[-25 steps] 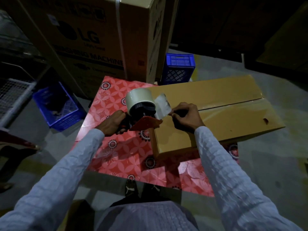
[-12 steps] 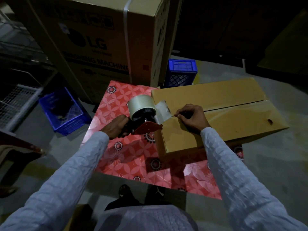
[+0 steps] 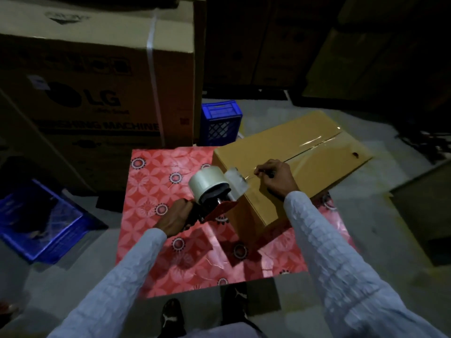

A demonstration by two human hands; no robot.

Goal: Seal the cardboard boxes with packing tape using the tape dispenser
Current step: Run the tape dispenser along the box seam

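Note:
A flat brown cardboard box (image 3: pixel 288 147) lies on a red patterned table (image 3: pixel 156 181), its two top flaps meeting at a seam. Clear tape shines over the far part of that seam. My left hand (image 3: pixel 174 217) grips the handle of a red tape dispenser (image 3: pixel 214 191) carrying a white tape roll, held at the box's near-left corner. A short strip of tape runs from the dispenser to my right hand (image 3: pixel 274 178), which pinches the tape end on the box top by the seam.
A tall LG washing machine carton (image 3: pixel 97 89) stands behind the table. A blue crate (image 3: pixel 220 121) sits behind the box, another blue crate (image 3: pixel 36 220) on the floor at left. Dark cartons fill the back right. My shoes (image 3: pixel 170 315) stand at the table's near edge.
The view has shifted, so the box now looks angled. My right hand still pinches the tape end on the box top; the dispenser stays at the box's near-left corner in my left hand.

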